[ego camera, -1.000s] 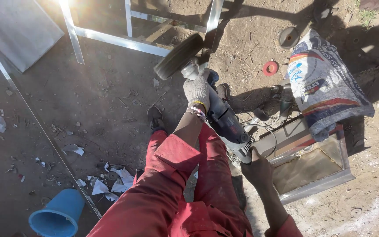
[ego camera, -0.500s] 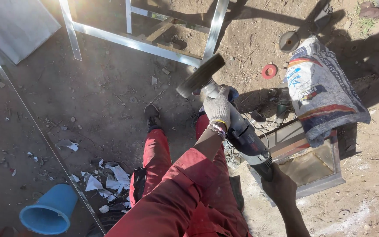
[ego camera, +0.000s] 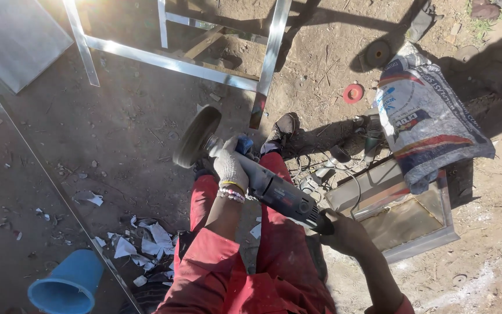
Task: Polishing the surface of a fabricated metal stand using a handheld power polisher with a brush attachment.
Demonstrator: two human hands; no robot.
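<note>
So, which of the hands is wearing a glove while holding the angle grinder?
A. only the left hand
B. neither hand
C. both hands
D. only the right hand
A: the left hand, in a pale glove, grips the front of the angle grinder, while the right hand at the rear handle is bare.

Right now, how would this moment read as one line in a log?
left hand: gloved, on angle grinder front | right hand: gripping rear handle | disc: raised above dirt | near: metal frame, blue bucket

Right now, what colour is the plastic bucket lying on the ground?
Blue; the plastic bucket shows best in the head view, lower left.
</note>
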